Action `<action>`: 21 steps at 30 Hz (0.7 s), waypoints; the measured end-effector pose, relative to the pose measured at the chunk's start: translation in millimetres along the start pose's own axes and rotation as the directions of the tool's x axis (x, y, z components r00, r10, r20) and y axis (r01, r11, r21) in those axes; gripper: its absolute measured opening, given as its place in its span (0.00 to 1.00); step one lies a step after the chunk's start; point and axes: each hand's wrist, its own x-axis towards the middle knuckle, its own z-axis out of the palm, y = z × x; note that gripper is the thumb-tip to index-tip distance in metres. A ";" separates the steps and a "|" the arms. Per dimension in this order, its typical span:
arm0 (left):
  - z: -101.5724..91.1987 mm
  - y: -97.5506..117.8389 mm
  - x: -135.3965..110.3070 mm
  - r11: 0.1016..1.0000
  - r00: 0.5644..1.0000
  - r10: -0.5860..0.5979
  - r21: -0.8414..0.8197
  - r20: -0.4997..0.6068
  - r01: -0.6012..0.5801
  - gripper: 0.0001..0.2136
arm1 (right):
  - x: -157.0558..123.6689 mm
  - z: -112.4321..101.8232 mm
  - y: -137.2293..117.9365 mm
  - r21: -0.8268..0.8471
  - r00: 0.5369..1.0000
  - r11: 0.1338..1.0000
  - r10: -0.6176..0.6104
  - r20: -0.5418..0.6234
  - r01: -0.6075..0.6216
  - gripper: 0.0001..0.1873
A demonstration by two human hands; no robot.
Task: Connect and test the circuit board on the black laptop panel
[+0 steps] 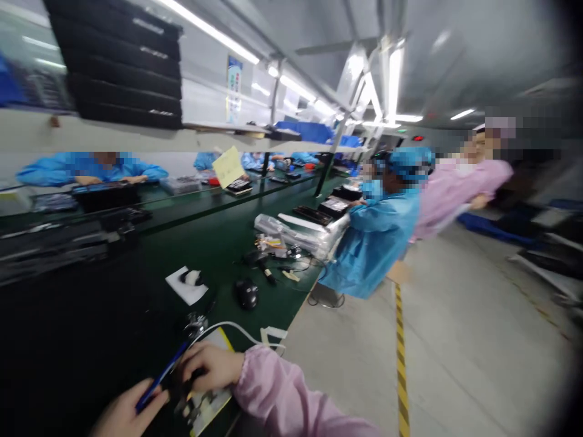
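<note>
My left hand, at the bottom left, is closed around a slim blue pen-shaped tool that slants up toward the right. Beside it my right hand, in a pink sleeve, has its fingers curled downward; what they pinch is dark and blurred. Under the right hand lies a pale sheet with a yellow edge, with small parts on it that I cannot make out. A white cable arcs just past the right hand. Shiny metal pieces sit beyond the fingers.
On the green bench are a black computer mouse, a white paper with a small item on it, and clear plastic wrap. A co-worker in blue sits farther along; a person in pink stands in the aisle.
</note>
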 end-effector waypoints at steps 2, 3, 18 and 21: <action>-2.6 5.6 -7.1 0.999 0.998 0.053 0.005 0.028 -0.053 0.13 | -4.8 -0.2 -8.8 0.100 0.999 0.995 0.001 -0.040 0.003 0.11; -3.7 7.0 -9.2 0.997 0.996 0.075 0.005 0.046 -0.075 0.13 | -8.1 0.9 -12.1 0.158 0.998 0.987 0.005 -0.064 0.005 0.11; 7.9 -0.8 -16.7 0.976 0.998 0.021 -0.219 0.067 -0.005 0.09 | -71.3 7.3 -46.8 0.514 0.992 0.858 0.074 -0.102 -0.011 0.06; 7.4 2.7 -18.3 0.987 0.997 0.050 -0.157 0.063 -0.039 0.08 | -69.0 10.7 -49.2 0.422 0.999 0.907 0.020 -0.049 0.002 0.05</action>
